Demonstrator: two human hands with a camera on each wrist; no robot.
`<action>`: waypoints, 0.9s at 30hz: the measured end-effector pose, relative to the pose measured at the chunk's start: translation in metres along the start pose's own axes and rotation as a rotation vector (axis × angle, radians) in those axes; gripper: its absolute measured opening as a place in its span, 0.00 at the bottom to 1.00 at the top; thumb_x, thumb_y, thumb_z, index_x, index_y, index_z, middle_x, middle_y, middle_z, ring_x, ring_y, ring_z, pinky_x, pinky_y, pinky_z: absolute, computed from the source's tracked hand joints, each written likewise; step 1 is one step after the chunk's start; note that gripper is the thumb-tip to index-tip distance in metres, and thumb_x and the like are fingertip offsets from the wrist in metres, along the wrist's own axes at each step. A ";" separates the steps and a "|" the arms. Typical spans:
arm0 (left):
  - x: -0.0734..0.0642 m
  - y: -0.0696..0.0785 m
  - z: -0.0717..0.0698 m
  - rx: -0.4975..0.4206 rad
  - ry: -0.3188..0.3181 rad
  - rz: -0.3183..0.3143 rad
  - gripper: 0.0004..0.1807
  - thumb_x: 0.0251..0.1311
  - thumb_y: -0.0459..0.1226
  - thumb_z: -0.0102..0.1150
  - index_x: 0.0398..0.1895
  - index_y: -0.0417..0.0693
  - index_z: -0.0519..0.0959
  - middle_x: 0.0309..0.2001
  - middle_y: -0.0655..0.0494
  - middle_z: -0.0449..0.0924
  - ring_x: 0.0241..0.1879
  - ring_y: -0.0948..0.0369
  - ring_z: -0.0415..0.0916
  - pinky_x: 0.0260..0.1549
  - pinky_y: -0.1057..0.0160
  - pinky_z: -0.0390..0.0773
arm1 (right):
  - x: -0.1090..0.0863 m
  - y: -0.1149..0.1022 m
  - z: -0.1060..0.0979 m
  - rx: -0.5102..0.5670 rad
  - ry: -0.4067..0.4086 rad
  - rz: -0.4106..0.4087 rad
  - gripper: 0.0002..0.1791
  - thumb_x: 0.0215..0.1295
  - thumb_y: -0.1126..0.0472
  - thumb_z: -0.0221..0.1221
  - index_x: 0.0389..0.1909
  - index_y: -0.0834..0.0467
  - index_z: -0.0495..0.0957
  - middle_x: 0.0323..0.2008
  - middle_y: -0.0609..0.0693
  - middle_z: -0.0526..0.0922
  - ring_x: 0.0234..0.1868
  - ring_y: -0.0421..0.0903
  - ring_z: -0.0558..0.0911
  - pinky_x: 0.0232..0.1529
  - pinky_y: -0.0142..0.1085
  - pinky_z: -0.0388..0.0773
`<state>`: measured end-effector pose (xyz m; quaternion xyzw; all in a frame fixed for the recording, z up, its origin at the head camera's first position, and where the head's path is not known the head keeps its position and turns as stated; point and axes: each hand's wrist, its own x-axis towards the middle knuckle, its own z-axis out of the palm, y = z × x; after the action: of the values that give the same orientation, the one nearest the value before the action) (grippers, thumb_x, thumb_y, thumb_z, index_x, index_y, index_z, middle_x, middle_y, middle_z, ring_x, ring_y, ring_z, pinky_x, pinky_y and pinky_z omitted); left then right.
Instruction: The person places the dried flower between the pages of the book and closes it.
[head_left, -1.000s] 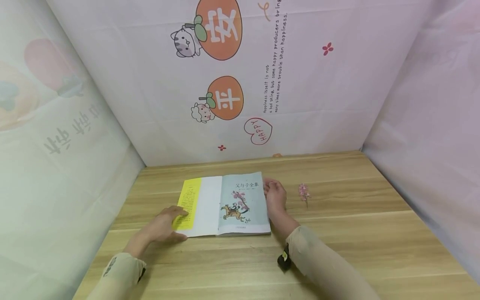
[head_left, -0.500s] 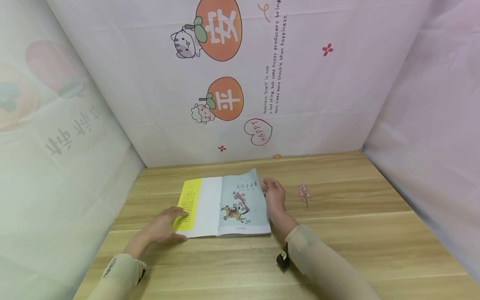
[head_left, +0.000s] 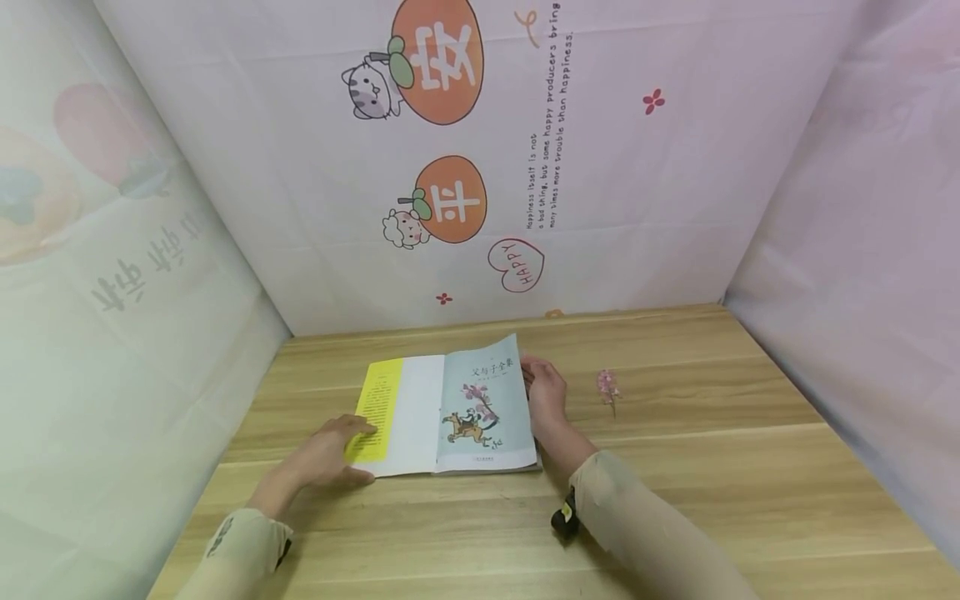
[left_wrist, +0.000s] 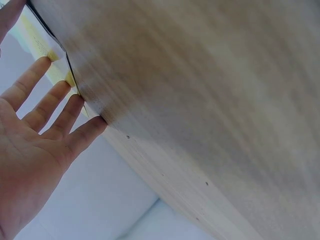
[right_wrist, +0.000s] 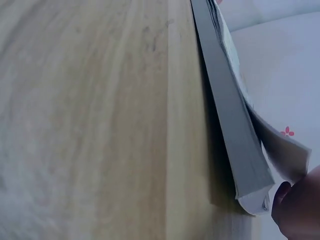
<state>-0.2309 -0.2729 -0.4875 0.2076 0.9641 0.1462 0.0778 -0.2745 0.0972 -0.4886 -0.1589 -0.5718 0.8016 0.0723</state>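
Note:
An open book (head_left: 420,417) lies on the wooden table, its yellow-printed flap (head_left: 375,400) to the left and its pale blue title page (head_left: 487,392) on the right. My left hand (head_left: 326,450) rests on the flap's left edge, fingers outstretched; the left wrist view shows the palm and spread fingers (left_wrist: 30,115) against that edge. At the book's right side, my right hand (head_left: 546,396) holds the edge of the title page, partly hidden behind it. In the right wrist view the page (right_wrist: 287,150) bends up off the thick page block (right_wrist: 232,120), with a digit (right_wrist: 300,202) at its edge.
A small pink flower sprig (head_left: 609,388) lies on the table (head_left: 697,467) to the right of my right hand. A printed white cloth (head_left: 622,208) rises behind the table, with pale cloth walls on both sides.
The title page's right edge has lifted and shifted slightly left, with its upper corner raised. My right hand has moved a little left with it. The left hand stays in place.

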 end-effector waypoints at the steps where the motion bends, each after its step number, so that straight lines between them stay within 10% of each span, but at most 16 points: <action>1: 0.000 0.000 0.000 0.000 0.002 0.002 0.46 0.44 0.57 0.77 0.66 0.50 0.74 0.70 0.41 0.67 0.69 0.41 0.65 0.67 0.39 0.69 | 0.000 0.000 0.000 0.008 -0.008 -0.005 0.20 0.79 0.58 0.42 0.60 0.64 0.74 0.61 0.59 0.79 0.63 0.53 0.76 0.69 0.45 0.72; 18: 0.000 -0.001 0.002 0.003 0.010 0.014 0.45 0.44 0.56 0.77 0.66 0.49 0.74 0.69 0.41 0.68 0.69 0.41 0.66 0.68 0.39 0.68 | -0.001 -0.002 -0.011 0.040 -0.061 0.049 0.22 0.80 0.55 0.41 0.63 0.64 0.72 0.63 0.59 0.78 0.65 0.53 0.77 0.70 0.46 0.72; 27: 0.002 -0.002 0.001 0.000 0.005 0.005 0.45 0.44 0.57 0.77 0.66 0.50 0.74 0.70 0.42 0.68 0.69 0.41 0.66 0.68 0.39 0.68 | -0.003 -0.007 0.001 0.231 -0.067 -0.009 0.18 0.79 0.57 0.44 0.53 0.64 0.78 0.62 0.64 0.78 0.63 0.55 0.78 0.68 0.44 0.74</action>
<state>-0.2327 -0.2734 -0.4893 0.2095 0.9638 0.1467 0.0749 -0.2720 0.0977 -0.4815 -0.1203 -0.4785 0.8666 0.0745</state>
